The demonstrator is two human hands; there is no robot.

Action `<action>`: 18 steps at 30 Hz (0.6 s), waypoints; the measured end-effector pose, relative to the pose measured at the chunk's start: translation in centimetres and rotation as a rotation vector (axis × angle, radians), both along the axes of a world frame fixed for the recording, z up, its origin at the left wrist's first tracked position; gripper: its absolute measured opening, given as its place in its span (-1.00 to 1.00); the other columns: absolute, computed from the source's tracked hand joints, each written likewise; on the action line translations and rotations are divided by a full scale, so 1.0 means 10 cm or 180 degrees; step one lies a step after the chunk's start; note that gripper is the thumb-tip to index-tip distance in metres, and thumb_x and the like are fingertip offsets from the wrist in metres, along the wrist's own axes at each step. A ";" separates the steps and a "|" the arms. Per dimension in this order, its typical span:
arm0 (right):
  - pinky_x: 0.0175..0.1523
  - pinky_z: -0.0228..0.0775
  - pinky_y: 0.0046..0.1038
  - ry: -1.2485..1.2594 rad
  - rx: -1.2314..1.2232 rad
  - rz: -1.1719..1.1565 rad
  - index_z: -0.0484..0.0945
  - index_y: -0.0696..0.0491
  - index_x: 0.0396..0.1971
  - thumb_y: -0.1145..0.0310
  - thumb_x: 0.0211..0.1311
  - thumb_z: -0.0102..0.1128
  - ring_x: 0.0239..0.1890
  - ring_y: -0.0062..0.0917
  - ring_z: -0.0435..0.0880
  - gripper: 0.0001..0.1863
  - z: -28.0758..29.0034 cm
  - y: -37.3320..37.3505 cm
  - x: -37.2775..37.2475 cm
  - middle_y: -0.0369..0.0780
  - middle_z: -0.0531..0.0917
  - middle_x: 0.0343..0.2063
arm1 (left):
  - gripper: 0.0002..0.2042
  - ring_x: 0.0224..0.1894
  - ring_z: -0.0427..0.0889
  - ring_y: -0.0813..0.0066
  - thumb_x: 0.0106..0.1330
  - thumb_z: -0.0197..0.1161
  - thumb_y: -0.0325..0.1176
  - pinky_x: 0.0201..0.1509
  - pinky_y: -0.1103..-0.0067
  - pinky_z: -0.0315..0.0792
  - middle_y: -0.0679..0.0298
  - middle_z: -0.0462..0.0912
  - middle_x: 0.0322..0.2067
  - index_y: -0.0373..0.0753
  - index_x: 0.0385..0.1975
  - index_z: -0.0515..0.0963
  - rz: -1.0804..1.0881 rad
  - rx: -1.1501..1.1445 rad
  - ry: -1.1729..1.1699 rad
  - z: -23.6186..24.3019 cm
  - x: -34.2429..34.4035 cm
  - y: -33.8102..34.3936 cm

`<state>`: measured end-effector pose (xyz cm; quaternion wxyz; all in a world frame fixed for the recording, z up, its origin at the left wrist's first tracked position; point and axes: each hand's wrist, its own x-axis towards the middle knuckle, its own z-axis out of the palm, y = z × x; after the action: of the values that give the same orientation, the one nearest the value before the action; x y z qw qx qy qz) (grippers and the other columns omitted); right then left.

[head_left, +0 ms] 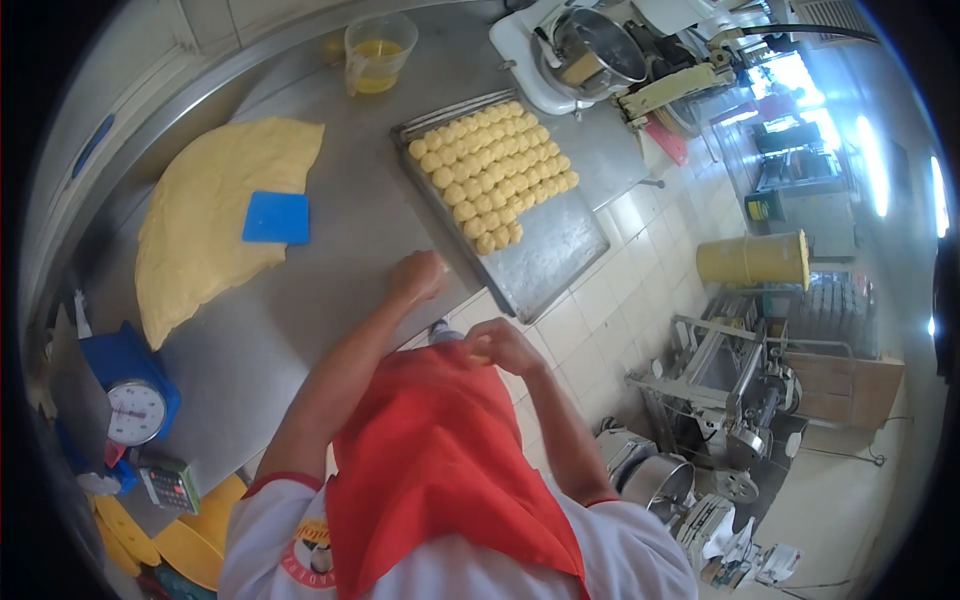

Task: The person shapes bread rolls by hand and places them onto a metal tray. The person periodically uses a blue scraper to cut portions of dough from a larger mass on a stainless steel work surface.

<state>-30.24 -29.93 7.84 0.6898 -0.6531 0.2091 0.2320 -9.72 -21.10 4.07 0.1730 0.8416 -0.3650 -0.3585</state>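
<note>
My left hand (418, 277) is closed in a fist on the steel table (350, 215) near its front edge; anything inside it is hidden. In front of the red apron (430, 430), my right hand (503, 346) curls its fingers together, and I cannot make out what is in them. Ahead of both hands, a metal tray (555, 250) carries rows of round yellow dough balls (485, 165). The tray's near right part is bare metal. To the left lies a large flat sheet of yellow dough (205, 220), with a blue scraper (277, 218) resting on its right side.
A clear jug (380, 55) of yellow liquid stands at the back. A white mixer with a steel bowl (600, 48) is at the far right of the table. A blue dial scale (135, 410) and a calculator (170, 485) sit at the left. Machinery (720, 380) stands across the tiled floor.
</note>
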 end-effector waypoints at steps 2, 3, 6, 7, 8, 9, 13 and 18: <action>-0.21 0.37 -0.59 -0.0419 -0.0425 -0.1324 0.65 0.16 -0.09 0.28 0.26 0.07 -0.28 -0.64 0.53 -0.65 -0.19 -0.13 -0.26 -0.28 0.65 -0.22 | -0.76 -0.17 0.65 0.06 0.12 0.27 -0.21 -0.07 0.25 0.53 0.04 0.66 -0.31 -0.25 -0.34 0.59 -0.0388 -0.0874 -0.0136 -0.03 -0.05 -0.10; -0.13 0.39 -0.56 -0.0354 0.0105 -0.2014 0.62 0.17 -0.01 0.30 0.25 0.04 -0.21 -0.58 0.55 -0.61 -0.30 -0.25 -0.32 -0.22 0.57 -0.02 | -0.73 -0.16 0.64 0.08 0.11 0.29 -0.19 -0.05 0.25 0.52 0.06 0.65 -0.30 -0.25 -0.31 0.56 -0.0569 -0.1140 -0.0278 -0.04 -0.10 -0.19; -0.12 0.55 -0.46 -0.0091 -0.1228 -0.2443 0.56 0.22 0.05 0.37 0.26 -0.01 -0.15 -0.41 0.65 -0.59 -0.57 -0.68 -0.40 -0.06 0.51 0.02 | -0.65 -0.06 0.57 0.09 0.05 0.37 -0.19 0.00 0.28 0.49 0.12 0.60 -0.20 -0.24 -0.23 0.51 -0.0563 -0.1604 -0.0297 -0.07 -0.44 -0.68; -0.21 0.53 -0.45 -0.0026 -0.2208 -0.2046 0.54 0.25 -0.01 0.41 0.28 0.01 -0.31 -0.42 0.69 -0.65 -0.63 -0.86 -0.37 -0.06 0.61 -0.11 | -0.67 -0.04 0.56 0.11 0.05 0.37 -0.20 -0.01 0.28 0.49 0.15 0.59 -0.19 -0.22 -0.25 0.53 -0.0649 -0.1551 -0.0502 -0.10 -0.51 -0.89; -0.24 0.55 -0.44 -0.0149 -0.2129 -0.2324 0.56 0.23 -0.02 0.43 0.25 0.05 -0.32 -0.39 0.71 -0.67 -0.68 -1.03 -0.32 -0.05 0.62 -0.14 | -0.69 -0.03 0.55 0.13 0.05 0.36 -0.20 -0.02 0.28 0.49 0.18 0.59 -0.18 -0.21 -0.26 0.54 -0.0701 -0.1612 -0.0727 -0.13 -0.58 -1.11; -0.27 0.57 -0.43 -0.0142 -0.2068 -0.2668 0.58 0.20 -0.04 0.45 0.22 0.10 -0.34 -0.37 0.73 -0.68 -0.71 -1.18 -0.27 -0.04 0.63 -0.18 | -0.71 -0.01 0.54 0.15 0.05 0.36 -0.21 -0.03 0.28 0.50 0.21 0.59 -0.16 -0.20 -0.28 0.55 -0.0781 -0.1775 -0.0950 -0.17 -0.60 -1.30; -0.30 0.59 -0.42 -0.0408 -0.1968 -0.3123 0.60 0.18 -0.14 0.44 0.18 0.19 -0.38 -0.36 0.76 -0.74 -0.74 -1.66 -0.02 -0.06 0.68 -0.33 | -0.76 -0.04 0.53 0.21 0.03 0.33 -0.25 -0.09 0.29 0.49 0.26 0.59 -0.21 -0.19 -0.32 0.58 -0.1869 -0.0601 -0.1832 -0.24 -0.48 -1.72; -0.23 0.55 -0.34 -0.0623 -0.2042 -0.2723 0.61 0.17 -0.15 0.35 0.17 0.24 -0.33 -0.25 0.73 -0.71 -0.89 -1.86 0.39 -0.01 0.68 -0.33 | -0.69 -0.03 0.49 0.14 0.04 0.37 -0.16 -0.03 0.27 0.41 0.13 0.54 -0.22 -0.24 -0.34 0.53 -0.0922 -0.1178 -0.1589 -0.12 -0.56 -1.42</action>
<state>-26.38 -48.51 -1.03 0.5050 -0.7060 0.4514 -0.2068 -15.29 -35.28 2.89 0.1753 0.7972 -0.5706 -0.0900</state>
